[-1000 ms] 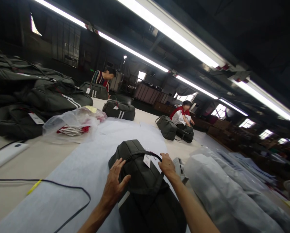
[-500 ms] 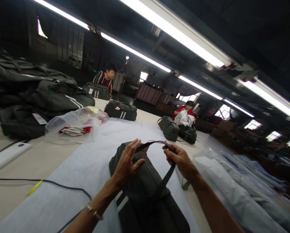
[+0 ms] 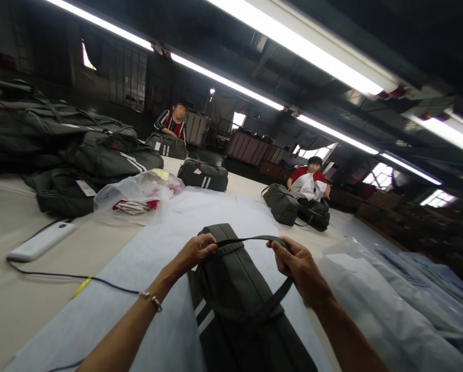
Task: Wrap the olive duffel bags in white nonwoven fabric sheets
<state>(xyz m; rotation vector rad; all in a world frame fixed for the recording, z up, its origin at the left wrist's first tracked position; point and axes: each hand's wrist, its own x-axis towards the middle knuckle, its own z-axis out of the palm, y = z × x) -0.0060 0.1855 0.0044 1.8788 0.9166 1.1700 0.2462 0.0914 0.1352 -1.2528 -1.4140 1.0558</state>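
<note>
The bag point(image 3: 235, 281) lies lengthwise on a pale sheet point(image 3: 115, 299) spread over the bench point(image 3: 26, 310), its two white stripes on the left side. Both hands hold its strap point(image 3: 250, 238) up in an arch over the bag's top. The left hand point(image 3: 198, 250) has its grip closed, thumb and fingers pinching the strap near the bag's far end; the right hand point(image 3: 299, 263) has its grip closed too, fingers curled around the strap farther along. Left of the bag are a cord point(image 3: 111, 283), a white device point(image 3: 41, 241) and a plastic sack point(image 3: 165, 191) of tags point(image 3: 134, 206).
</note>
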